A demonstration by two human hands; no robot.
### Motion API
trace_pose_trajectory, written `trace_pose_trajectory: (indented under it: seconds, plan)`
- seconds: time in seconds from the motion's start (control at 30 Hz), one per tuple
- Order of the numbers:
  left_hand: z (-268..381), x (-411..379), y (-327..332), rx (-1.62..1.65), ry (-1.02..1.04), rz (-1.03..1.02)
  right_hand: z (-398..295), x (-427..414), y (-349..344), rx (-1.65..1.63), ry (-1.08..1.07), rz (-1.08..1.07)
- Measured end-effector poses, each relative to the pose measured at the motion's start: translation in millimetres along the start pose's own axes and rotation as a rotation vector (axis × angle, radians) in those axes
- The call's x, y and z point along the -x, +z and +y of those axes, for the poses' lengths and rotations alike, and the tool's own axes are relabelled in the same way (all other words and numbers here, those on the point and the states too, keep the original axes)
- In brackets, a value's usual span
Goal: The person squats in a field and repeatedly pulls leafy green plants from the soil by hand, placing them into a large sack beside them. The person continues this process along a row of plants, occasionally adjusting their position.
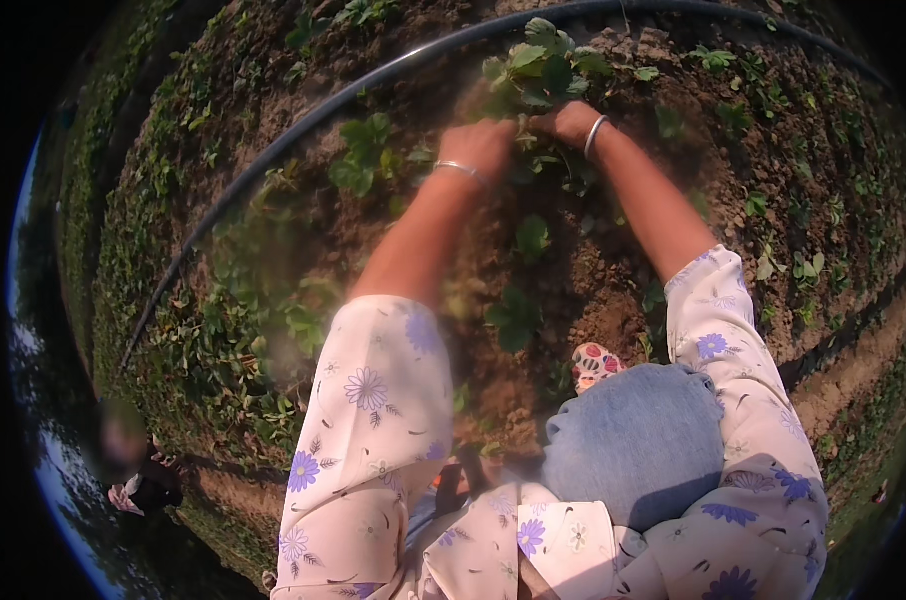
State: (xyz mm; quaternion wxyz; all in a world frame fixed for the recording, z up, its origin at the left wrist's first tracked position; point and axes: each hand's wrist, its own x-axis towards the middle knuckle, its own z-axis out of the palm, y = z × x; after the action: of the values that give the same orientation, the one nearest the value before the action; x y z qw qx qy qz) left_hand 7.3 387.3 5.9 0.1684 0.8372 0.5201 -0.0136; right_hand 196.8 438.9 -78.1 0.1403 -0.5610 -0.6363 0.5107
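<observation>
Both of my arms reach forward to a leafy plant (549, 67), probably a strawberry plant, growing close to a black hose. My right hand (573, 124) is bent in at the base of its leaves, the fingers curled around the stems and partly covered by foliage. Just to the left, my left hand (479, 146) is curled and blurred by motion, its knuckles near the same stems. What its fingers hold is hidden. Each wrist wears a metal bangle. Below the hands, smaller green plants (514, 319) stand in brown soil (610, 292).
A black hose (333, 105) arcs across the bed beyond my hands. My denim-covered knee (636, 442) and patterned shoe (595, 365) are close among the plants. Low green rows (220, 360) spread on the left. At the far left a blurred person (141, 484) is near the field's edge.
</observation>
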Motion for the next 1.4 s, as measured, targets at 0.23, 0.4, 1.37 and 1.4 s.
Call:
trace_pose_trajectory:
  seconds: [0.23,0.4,1.37,1.4]
  plan:
    - [-11.6,32.7,12.1,0.106,-0.281,-0.045,-32.2,32.0,20.1,-0.072,-0.046,0.290]
    - [-7.8,55.7,33.5,0.204,-0.338,-0.071,-9.3,58.5,17.6,0.125,-0.122,0.241]
    - [2.4,54.5,-22.3,0.439,-0.382,0.057,-19.9,39.8,16.9,-0.272,0.067,0.279]
    - [-8.8,48.9,-11.5,0.464,-0.365,0.011,-45.8,51.5,16.4,-0.255,0.114,0.270]
